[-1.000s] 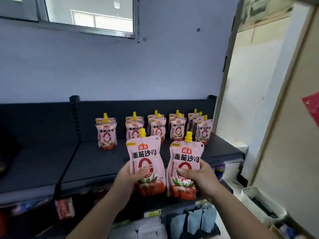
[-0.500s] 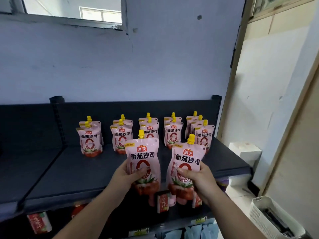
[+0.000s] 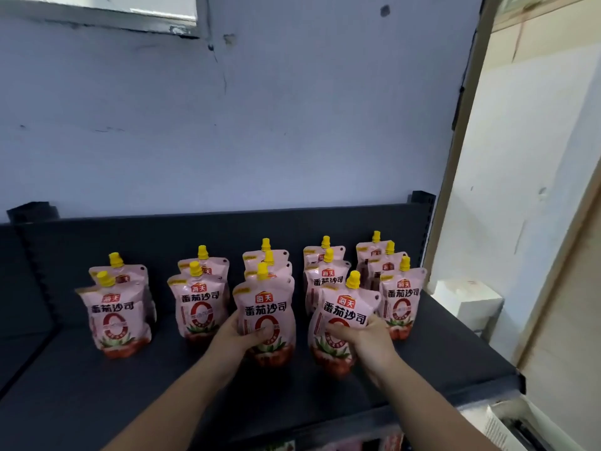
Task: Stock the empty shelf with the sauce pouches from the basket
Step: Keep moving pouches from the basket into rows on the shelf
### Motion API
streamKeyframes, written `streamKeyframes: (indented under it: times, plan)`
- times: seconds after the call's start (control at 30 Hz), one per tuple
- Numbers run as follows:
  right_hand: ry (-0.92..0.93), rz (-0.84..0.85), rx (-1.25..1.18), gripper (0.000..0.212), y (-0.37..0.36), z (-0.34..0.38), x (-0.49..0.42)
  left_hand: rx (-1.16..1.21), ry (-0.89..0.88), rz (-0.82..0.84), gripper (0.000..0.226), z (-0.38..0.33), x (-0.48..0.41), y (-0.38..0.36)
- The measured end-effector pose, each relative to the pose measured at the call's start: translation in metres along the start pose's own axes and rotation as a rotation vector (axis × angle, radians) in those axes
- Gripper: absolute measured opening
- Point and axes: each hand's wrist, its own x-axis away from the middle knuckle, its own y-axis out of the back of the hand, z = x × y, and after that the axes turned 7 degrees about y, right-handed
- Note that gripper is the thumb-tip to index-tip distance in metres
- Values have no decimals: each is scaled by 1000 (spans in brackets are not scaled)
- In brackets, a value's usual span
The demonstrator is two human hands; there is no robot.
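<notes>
My left hand (image 3: 239, 336) grips a pink sauce pouch with a yellow cap (image 3: 265, 304), upright at the front of the third row on the dark shelf (image 3: 81, 395). My right hand (image 3: 364, 340) grips another pink pouch (image 3: 344, 310), tilted slightly left, in front of the fourth row. Several more pouches stand in rows behind and beside, the leftmost front pouch (image 3: 115, 317) and the rightmost front pouch (image 3: 401, 297) among them. The basket itself cannot be made out for certain.
A pale wall rises behind the shelf back panel (image 3: 162, 232). A white box (image 3: 468, 304) sits to the right beyond the shelf end, beside a door frame (image 3: 461, 131). A white container's edge (image 3: 507, 424) shows at the lower right. More goods peek out below the shelf.
Both hands have carried their pouches forward and down onto the shelf, in front of the third and fourth rows. The view has moved closer to the shelf.
</notes>
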Motion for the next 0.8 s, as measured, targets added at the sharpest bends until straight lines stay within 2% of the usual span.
streamKeyframes:
  times: [0.23,0.4,0.47,0.6,0.8]
  plan:
    - [21,130,222,28,5,-33,-31,-121,18,-21,56,23,-24,-1]
    - [-38,411,164,42,20,-40,-30,-441,8,-20,66,25,-15,-1]
    - [-41,493,163,51,25,-40,-33,-482,-21,-56,66,25,-13,-2]
    - [-67,420,243,67,32,-48,-45,-440,-87,-114,63,26,-12,-4]
    - [-53,363,322,59,36,-55,-49,-477,-134,-234,69,34,-16,-4]
